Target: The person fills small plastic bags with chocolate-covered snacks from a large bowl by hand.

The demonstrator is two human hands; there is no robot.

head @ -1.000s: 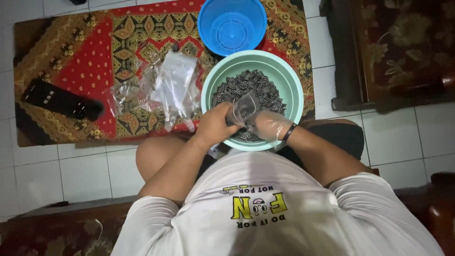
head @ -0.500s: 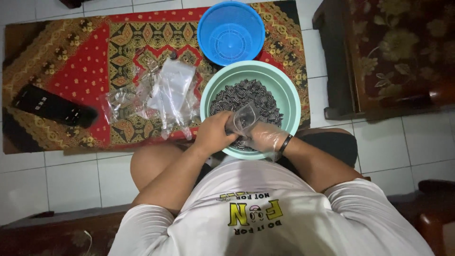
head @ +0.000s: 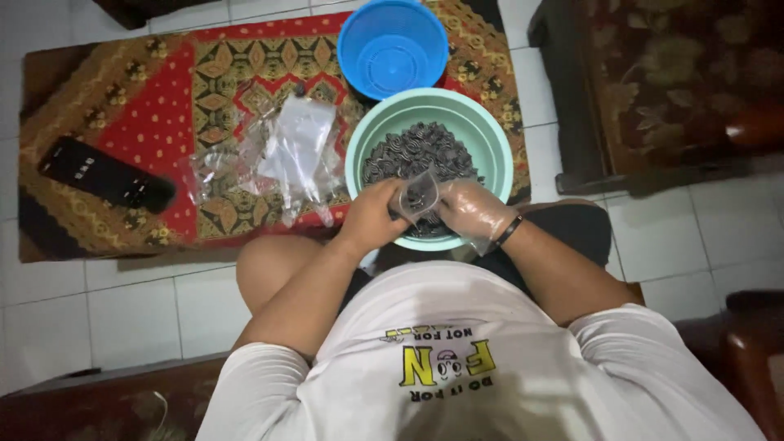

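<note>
The small clear bag point(head: 418, 196) sits pinched between both hands right over the near rim of the pale green basin point(head: 490, 135), its mouth turned toward the heap of dark curled snack pieces point(head: 425, 147) inside; the left hand point(head: 377, 214) grips one edge of the bag with fingers pressed together on the plastic, and the right hand point(head: 474, 211), covered in a thin clear plastic glove, closes on the other side. To my eye, this goes best with the bag's mouth held wide and low over the basin, so anything dropped falls back into the heap and not onto the tiles. Just beyond the basin stands a blue bucket point(head: 392, 45); left of the basin a loose pile of empty clear bags point(head: 286, 155) lies on the red patterned mat point(head: 155, 122), and farther left of the basin rests a black phone point(head: 106, 173)
</note>
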